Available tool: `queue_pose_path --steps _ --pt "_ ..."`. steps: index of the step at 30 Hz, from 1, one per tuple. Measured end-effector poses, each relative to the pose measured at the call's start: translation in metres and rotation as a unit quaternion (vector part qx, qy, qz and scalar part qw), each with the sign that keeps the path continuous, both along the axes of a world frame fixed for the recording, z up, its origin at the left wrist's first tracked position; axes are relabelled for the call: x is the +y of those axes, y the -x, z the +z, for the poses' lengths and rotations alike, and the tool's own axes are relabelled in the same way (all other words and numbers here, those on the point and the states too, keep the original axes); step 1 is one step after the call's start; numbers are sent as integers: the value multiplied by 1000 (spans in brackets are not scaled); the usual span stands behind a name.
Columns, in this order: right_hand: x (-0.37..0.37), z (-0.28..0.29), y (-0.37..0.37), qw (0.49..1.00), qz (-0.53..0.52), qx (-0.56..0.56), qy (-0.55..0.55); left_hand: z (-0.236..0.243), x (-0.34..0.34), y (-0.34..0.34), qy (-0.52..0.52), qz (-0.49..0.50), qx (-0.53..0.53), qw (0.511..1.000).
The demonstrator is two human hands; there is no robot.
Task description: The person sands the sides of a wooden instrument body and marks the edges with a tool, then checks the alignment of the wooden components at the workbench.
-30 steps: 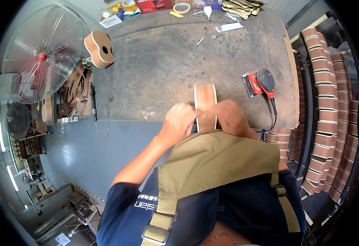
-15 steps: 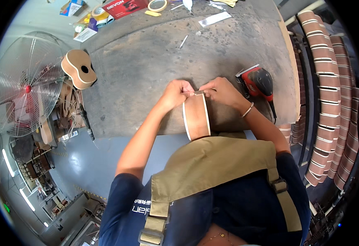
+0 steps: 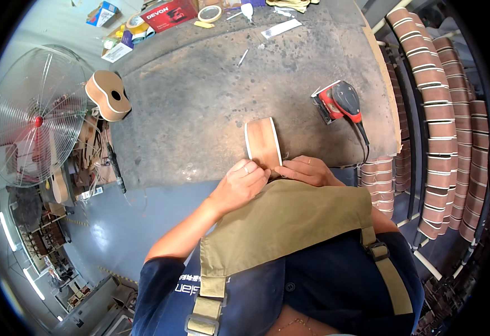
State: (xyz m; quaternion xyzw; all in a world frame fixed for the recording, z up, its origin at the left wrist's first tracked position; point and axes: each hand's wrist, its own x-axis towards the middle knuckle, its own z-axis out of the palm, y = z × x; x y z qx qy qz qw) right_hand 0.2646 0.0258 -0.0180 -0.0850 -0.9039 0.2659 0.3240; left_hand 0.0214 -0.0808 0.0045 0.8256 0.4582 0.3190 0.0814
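A curved reddish-wood piece with white edging (image 3: 263, 140), which looks like an instrument body seen side-on, rises from against my khaki apron at the table's near edge. My left hand (image 3: 240, 183) has its fingers curled on the piece's lower left, near the apron. My right hand (image 3: 306, 171) grips its lower right, thumb and index finger close together. What lies between the fingertips is too small to make out, and the apron hides the rest of the piece. A red and black sander (image 3: 340, 103) rests with its cord to the right of my right hand on the dark worktable (image 3: 177, 106).
An unfinished small guitar body (image 3: 100, 96) stands left, beside a large fan (image 3: 35, 120) and a black tool (image 3: 115, 168). Tape rolls (image 3: 209, 14), boxes (image 3: 166, 14) and small items line the far edge. Racks of striped curved wooden pieces (image 3: 424, 129) stand at the right.
Since half a second ago, both my hands have moved down from the piece's far end toward the apron, leaving its upper part uncovered. A second ago they were also low on it.
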Motion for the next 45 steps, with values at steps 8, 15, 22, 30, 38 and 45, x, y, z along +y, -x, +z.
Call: queue_pose_path --steps 8,15,22,30,38,45 --pt "79 -4 62 972 -92 -27 213 4 75 25 135 222 -84 962" --pt "68 -6 42 962 -83 -51 253 -4 74 16 142 195 -71 968" --pt "8 -15 -1 996 -37 -4 79 -2 6 -7 -11 65 -7 998" --pt "-4 -11 -15 994 -4 11 106 6 6 -5 25 9 6 1000" --pt "73 11 38 973 -71 -63 210 4 76 13 92 174 -46 979" --pt "1 -6 -10 986 0 -12 165 0 0 -6 38 32 30 998"
